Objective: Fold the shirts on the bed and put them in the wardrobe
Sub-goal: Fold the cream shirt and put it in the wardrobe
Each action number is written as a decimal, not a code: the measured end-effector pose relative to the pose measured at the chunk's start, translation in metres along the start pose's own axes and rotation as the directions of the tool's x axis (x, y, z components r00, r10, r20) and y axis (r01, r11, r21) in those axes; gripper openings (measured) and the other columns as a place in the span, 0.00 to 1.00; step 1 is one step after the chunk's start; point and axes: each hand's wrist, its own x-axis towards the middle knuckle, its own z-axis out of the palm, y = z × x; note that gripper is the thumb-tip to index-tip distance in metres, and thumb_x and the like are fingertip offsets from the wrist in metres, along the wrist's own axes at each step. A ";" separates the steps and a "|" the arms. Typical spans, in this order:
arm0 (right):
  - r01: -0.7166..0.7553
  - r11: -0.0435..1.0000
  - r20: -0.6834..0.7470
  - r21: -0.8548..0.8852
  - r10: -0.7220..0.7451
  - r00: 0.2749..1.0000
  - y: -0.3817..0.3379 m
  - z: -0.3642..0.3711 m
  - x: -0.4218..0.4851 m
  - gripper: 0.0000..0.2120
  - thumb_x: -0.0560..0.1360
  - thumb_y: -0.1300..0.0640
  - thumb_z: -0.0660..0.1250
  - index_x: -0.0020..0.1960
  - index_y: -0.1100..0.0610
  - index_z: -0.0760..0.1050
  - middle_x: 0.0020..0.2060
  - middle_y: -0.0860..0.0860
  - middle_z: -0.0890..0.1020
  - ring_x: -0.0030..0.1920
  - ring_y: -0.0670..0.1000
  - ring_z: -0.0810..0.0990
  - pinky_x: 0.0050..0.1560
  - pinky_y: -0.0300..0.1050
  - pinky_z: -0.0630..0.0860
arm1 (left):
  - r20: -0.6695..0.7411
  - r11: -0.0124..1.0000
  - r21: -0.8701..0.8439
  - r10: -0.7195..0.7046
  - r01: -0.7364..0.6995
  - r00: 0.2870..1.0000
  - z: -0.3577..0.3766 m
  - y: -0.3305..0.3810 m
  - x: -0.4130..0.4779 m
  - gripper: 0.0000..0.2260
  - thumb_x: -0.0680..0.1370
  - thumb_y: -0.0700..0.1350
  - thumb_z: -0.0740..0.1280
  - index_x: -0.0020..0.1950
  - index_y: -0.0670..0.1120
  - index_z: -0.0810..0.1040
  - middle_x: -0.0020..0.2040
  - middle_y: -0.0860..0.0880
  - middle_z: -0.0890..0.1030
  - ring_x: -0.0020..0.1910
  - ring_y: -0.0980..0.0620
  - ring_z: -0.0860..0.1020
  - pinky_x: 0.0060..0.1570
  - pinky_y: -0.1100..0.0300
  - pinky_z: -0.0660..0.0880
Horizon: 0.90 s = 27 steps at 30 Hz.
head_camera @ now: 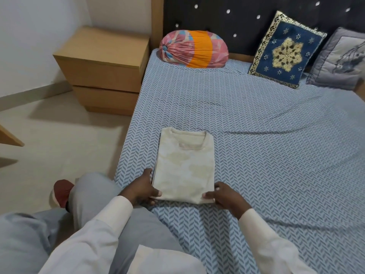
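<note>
Nearest, at 6 o'clock, two white sleeves reach out over grey trousers. At 8 o'clock a dark red slipper (62, 191) rests on the pale floor (49, 135).

The left hand (145, 187) grips the near left corner of the folded shirt (185, 167), with the thumb on top and the fingers curled under the edge. The right hand (223, 196) pinches the near right corner, thumb lying flat on the cloth. The shirt is cream with faint mottled patches. It lies as a tidy rectangle on the bed (256, 135), close to the bed's left edge, collar pointing to 12 o'clock. A pale label (187, 144) sits inside the collar; its print is too faint to read.

The bed sheet is light blue with a darker herringbone pattern, and it wrinkles toward 3 o'clock.

Farther off, at 10 o'clock, a light wooden nightstand (102, 66) with two drawers stands just beside the bed. At 12 o'clock a pink and orange bolster (194, 49) lies against the dark studded headboard (237, 20). At 1 o'clock a navy cushion (286, 50) with a gold star motif leans on the headboard. A grey cushion (339, 60) touches it at 2 o'clock.
</note>
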 end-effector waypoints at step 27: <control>0.331 0.905 0.111 0.266 -0.370 0.922 -0.057 -0.045 0.095 0.42 0.70 0.55 0.77 0.75 0.35 0.57 0.71 0.50 0.71 0.66 0.52 0.76 0.65 0.55 0.76 | 0.066 0.978 0.118 0.168 -0.175 0.984 -0.044 0.061 0.090 0.45 0.67 0.43 0.76 0.78 0.58 0.57 0.72 0.51 0.62 0.63 0.50 0.72 0.50 0.59 0.79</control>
